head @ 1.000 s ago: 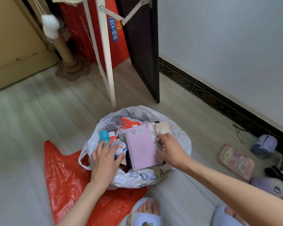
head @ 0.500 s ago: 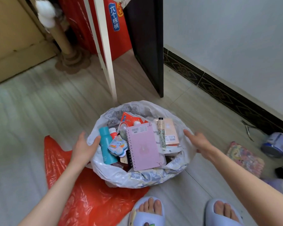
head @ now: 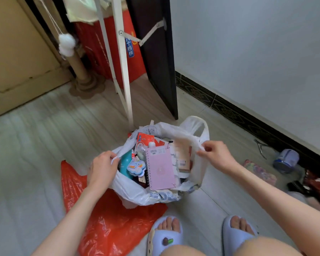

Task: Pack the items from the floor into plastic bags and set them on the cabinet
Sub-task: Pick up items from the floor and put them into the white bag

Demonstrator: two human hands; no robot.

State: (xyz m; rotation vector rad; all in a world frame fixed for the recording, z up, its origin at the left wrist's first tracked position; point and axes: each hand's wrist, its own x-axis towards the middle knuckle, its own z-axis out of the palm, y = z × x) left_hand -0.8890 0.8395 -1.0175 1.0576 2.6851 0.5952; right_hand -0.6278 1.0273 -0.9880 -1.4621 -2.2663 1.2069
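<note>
We've got the white bag [head: 137,193] packed, left hand [head: 102,169] and right hand [head: 215,154] pinching its handles; stuff right of it still loose

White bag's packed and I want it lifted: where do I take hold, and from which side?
By its two handle loops, from above. On the white plastic bag the right hand pinches one loop and the left hand grips the other edge; the mouth gapes upward.

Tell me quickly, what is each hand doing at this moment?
Left hand: closed, grip on the left edge of the white plastic bag.
Right hand: closed, pinching the bag's right handle.
</note>
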